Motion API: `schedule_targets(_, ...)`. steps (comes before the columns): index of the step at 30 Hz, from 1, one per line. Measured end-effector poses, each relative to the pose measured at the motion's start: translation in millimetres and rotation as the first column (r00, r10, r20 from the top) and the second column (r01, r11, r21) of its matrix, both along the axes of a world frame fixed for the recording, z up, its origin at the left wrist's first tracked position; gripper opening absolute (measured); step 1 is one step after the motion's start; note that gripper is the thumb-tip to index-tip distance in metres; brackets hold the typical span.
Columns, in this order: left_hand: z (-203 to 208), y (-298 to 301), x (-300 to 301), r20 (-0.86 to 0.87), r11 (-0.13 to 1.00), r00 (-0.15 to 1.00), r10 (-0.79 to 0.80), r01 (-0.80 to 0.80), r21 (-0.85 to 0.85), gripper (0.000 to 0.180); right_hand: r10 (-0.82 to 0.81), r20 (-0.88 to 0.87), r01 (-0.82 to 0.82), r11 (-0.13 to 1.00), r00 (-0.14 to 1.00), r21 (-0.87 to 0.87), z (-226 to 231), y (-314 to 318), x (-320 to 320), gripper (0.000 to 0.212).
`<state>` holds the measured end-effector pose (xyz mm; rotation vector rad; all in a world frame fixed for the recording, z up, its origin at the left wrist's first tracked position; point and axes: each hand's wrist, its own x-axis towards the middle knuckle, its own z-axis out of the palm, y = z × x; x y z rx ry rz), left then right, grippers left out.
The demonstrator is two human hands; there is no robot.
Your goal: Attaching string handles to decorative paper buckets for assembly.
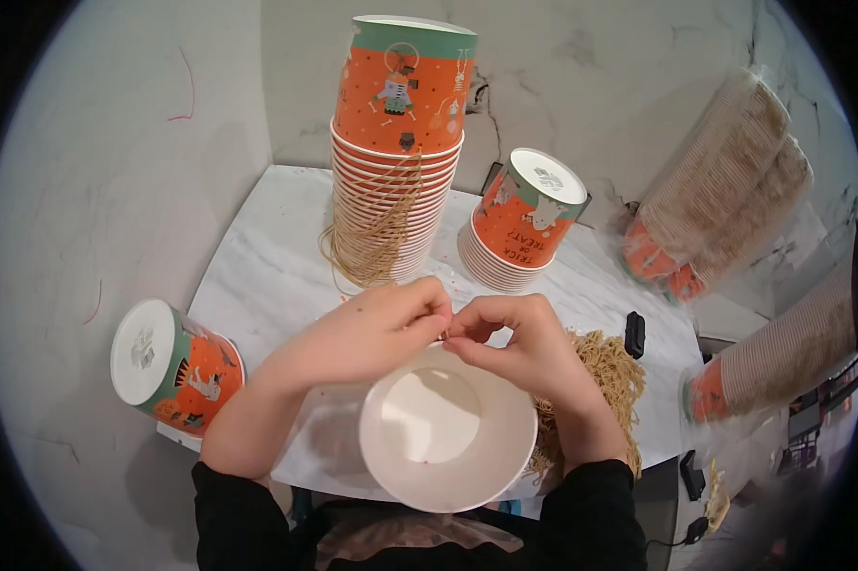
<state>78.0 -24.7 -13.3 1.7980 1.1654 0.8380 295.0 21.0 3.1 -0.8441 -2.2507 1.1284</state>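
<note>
A white paper cup (pixel 447 440) lies open toward the camera at the table's (pixel 267 266) near edge, low centre. At its 12 o'clock rim, both hands meet: the left hand (pixel 367 333) and right hand (pixel 524 347) pinch a thin string (pixel 442 335) with their fingertips. At 3 o'clock lies a heap of tan strings (pixel 612 376). At 11 o'clock stands a tall cup stack (pixel 396 162); at 1 o'clock, a shorter stack (pixel 522 224).

We see a white marbled desk (pixel 267 266). On it stand a tall stack of orange cups (pixel 396 152) and a shorter stack (pixel 519 224). A heap of tan strings (pixel 610 371) and a small black object (pixel 634 334) lie at its right side.
</note>
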Motion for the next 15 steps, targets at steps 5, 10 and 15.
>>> schedule_targets(5,-6,13,-25,0.167,0.969,0.976,-0.142,0.171,-0.178,0.020,0.072,-0.023,-0.071,0.997,0.997,0.029,-6,8,-7,0.008)
schedule_targets(10,18,-1,-25,-0.311,0.996,0.950,0.032,-0.003,0.093,0.026,0.035,0.037,-0.039,0.993,0.999,0.108,-13,15,-8,0.009)
schedule_targets(15,18,-13,-33,-0.547,0.949,0.816,0.189,-0.007,0.316,0.020,0.024,0.071,-0.035,0.986,0.997,0.164,-12,14,-10,0.010)
